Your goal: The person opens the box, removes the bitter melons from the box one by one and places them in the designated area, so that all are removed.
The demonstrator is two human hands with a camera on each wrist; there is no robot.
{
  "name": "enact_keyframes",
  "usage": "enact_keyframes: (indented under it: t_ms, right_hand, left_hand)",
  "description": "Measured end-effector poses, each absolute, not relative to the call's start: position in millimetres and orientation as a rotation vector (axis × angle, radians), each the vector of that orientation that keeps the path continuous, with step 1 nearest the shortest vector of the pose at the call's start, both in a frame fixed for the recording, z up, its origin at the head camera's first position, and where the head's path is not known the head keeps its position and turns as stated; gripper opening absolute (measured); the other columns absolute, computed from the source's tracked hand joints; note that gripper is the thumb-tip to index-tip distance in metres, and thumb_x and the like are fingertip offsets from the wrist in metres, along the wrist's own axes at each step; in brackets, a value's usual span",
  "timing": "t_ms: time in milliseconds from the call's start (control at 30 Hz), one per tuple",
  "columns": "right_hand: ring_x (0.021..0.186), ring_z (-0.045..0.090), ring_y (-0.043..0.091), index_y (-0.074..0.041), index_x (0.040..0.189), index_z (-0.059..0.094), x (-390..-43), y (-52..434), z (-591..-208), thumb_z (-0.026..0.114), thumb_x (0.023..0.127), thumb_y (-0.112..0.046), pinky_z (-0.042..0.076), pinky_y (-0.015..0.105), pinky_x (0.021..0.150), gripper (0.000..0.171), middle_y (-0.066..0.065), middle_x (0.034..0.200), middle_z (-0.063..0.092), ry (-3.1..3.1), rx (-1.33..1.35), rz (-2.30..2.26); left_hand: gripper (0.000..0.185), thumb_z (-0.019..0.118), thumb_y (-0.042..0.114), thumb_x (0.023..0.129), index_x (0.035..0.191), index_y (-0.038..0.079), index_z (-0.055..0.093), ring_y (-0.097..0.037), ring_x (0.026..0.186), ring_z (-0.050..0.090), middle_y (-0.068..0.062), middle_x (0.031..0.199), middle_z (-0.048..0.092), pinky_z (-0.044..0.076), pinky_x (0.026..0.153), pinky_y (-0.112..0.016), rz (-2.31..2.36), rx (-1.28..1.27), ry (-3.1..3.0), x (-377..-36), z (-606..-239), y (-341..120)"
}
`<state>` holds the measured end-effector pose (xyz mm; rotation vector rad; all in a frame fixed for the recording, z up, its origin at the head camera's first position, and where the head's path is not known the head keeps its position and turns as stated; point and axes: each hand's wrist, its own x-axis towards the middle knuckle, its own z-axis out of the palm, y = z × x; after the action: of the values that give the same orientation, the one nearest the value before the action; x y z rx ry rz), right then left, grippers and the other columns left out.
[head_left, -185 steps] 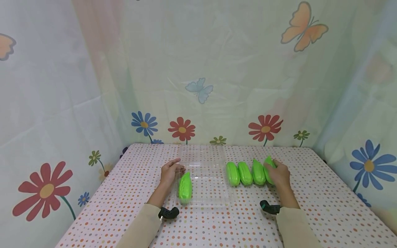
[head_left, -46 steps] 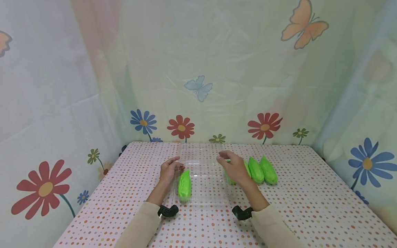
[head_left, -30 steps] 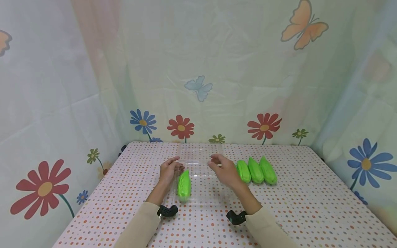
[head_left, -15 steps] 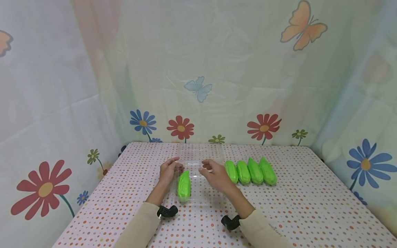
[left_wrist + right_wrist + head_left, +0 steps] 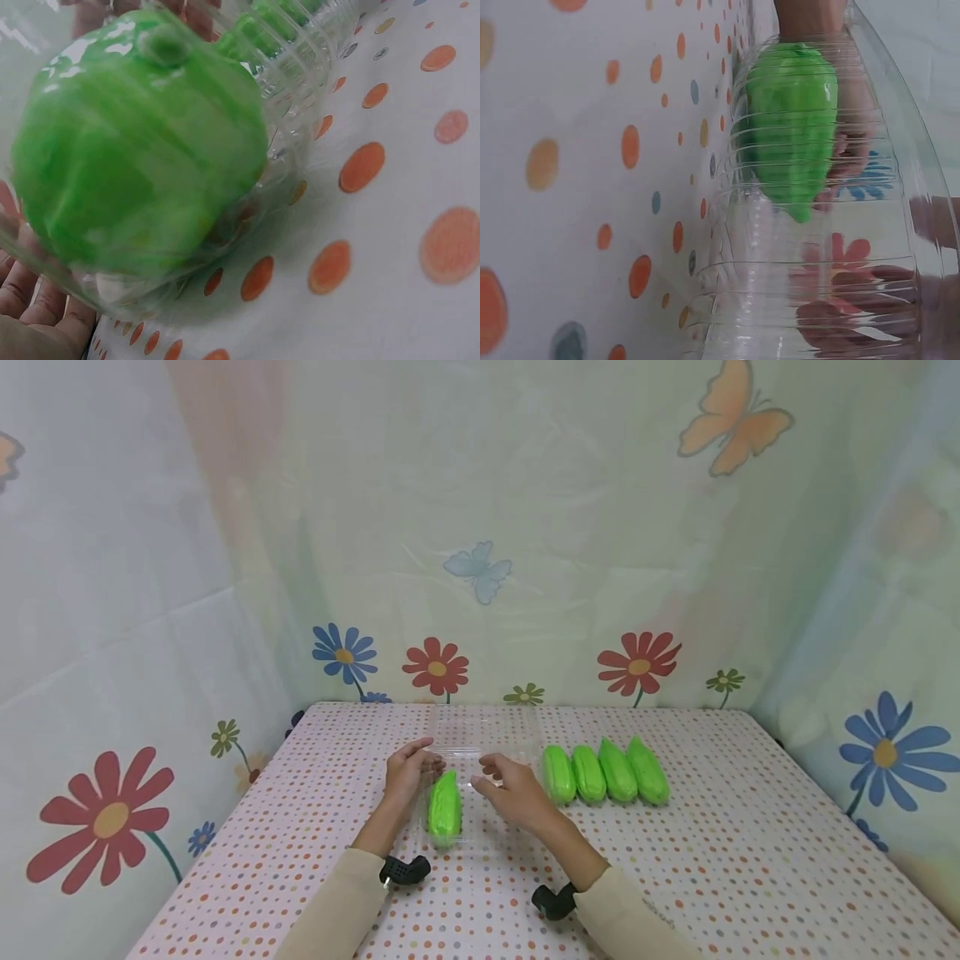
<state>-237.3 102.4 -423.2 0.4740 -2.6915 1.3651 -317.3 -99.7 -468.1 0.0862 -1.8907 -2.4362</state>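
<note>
A clear plastic clamshell box (image 5: 480, 840) lies on the table with its lid (image 5: 483, 725) folded back. Inside, along its left side, is a glossy green toy vegetable (image 5: 446, 810) with a pointed tip; it shows large through the clear wall in the left wrist view (image 5: 142, 150). My left hand (image 5: 405, 777) rests beside the box's left wall, fingers loosely bent, with nothing in its grasp. My right hand (image 5: 513, 789) is over the box's right half, thumb and fingers apart, holding nothing. Whether it touches the box is unclear. The right wrist view shows its dark fingers (image 5: 855, 307) near the clear wall.
Several similar green toy vegetables (image 5: 589, 774) stand in a row right of the box. A dotted cloth (image 5: 720, 843) covers the table. Flower-patterned curtains (image 5: 570, 527) enclose the back and sides. Each wrist carries a black camera (image 5: 405, 870).
My right hand has left the rightmost green vegetable and moved left over the box, its motion slowing lately. My left hand has stayed put. The vegetable in the box has not visibly moved.
</note>
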Motion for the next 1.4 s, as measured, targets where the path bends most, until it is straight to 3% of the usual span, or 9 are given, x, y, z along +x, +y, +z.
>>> enact_keyframes:
  t_ms: [400,667,833,1000,1400]
  right_hand:
    - [0.119,0.060,0.042,0.001,0.142,0.052,-242,102,-427,0.059,0.103,-0.034,0.054,0.056,0.093,0.053,0.023,0.135,0.060,-2.889,0.522,1.304]
    - [0.120,0.060,0.043,0.006,0.144,0.049,-243,93,-426,0.058,0.103,-0.035,0.053,0.057,0.096,0.058,0.026,0.135,0.059,-2.971,0.560,1.239]
    - [0.124,0.058,0.043,0.009,0.145,0.046,-242,85,-426,0.059,0.103,-0.033,0.051,0.057,0.100,0.061,0.029,0.134,0.059,-2.983,0.589,1.231]
    - [0.125,0.058,0.043,0.009,0.146,0.045,-244,75,-426,0.059,0.102,-0.037,0.050,0.056,0.101,0.065,0.029,0.135,0.059,-2.995,0.590,1.219]
    - [0.113,0.062,0.036,0.013,0.140,0.048,-246,59,-426,0.063,0.100,-0.037,0.053,0.053,0.092,0.065,0.028,0.130,0.061,-3.012,0.513,1.210]
  left_hand:
    - [0.041,0.055,0.003,0.095,0.136,-0.005,0.058,-0.019,0.080,0.073,-0.026,0.103,0.071,0.061,0.075,-0.032,-2.419,0.082,-1.935,-318,-470,-102]
    - [0.042,0.055,0.002,0.094,0.135,-0.007,0.058,-0.019,0.079,0.073,-0.020,0.095,0.072,0.062,0.076,-0.032,-2.426,0.079,-1.907,-318,-471,-103]
    - [0.041,0.053,0.002,0.095,0.135,-0.008,0.056,-0.023,0.083,0.074,-0.024,0.099,0.071,0.062,0.078,-0.035,-2.421,0.062,-1.914,-316,-471,-102]
    - [0.040,0.053,0.002,0.095,0.134,-0.005,0.059,-0.027,0.086,0.074,-0.018,0.095,0.071,0.062,0.081,-0.037,-2.417,0.065,-1.914,-316,-471,-101]
    - [0.041,0.052,0.000,0.093,0.134,-0.007,0.057,-0.028,0.085,0.072,-0.015,0.090,0.071,0.061,0.084,-0.041,-2.468,0.071,-1.868,-318,-471,-101]
